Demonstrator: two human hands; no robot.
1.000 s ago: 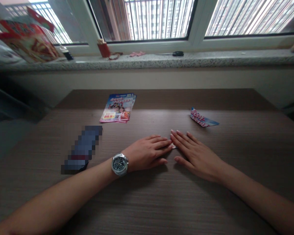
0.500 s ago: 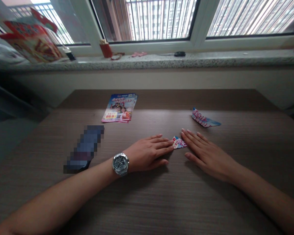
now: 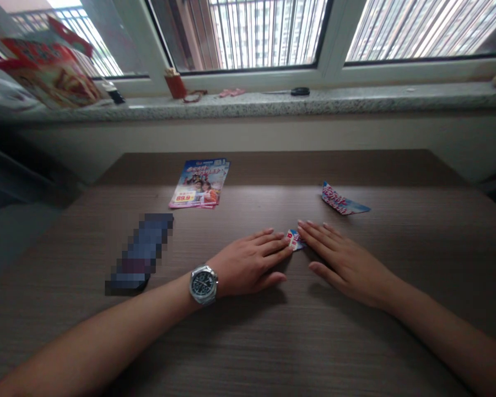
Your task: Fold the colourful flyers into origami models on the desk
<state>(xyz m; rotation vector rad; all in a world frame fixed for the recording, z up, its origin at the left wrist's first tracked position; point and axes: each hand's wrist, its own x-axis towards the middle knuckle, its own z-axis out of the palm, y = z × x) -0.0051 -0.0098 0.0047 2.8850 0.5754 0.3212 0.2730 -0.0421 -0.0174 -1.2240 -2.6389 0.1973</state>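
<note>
A small folded piece of printed paper [image 3: 294, 240], coloured blue, white and pink, lies on the wooden table between my hands. My left hand [image 3: 252, 260], with a metal watch on its wrist, is stretched flat, its fingertips on the paper's left end. From the other side my right hand [image 3: 339, 259] lies flat with fingers extended, covering the paper's right part. Beyond it rests another folded paper [image 3: 344, 203], long and pointed, its lettering facing up. At the back left is a stack of flyers [image 3: 200, 183] with a similar print.
A dark phone-like object [image 3: 143, 253], pixelated, lies left of my left forearm. On the stone windowsill [image 3: 256, 107] are a screwdriver [image 3: 300, 91], a red container [image 3: 176, 85], small pink items [image 3: 232, 92] and a red food package [image 3: 53, 74].
My right hand has slid left over the folded paper, covering more of it. My left hand stays nearly in place. The whole view has shifted slightly.
</note>
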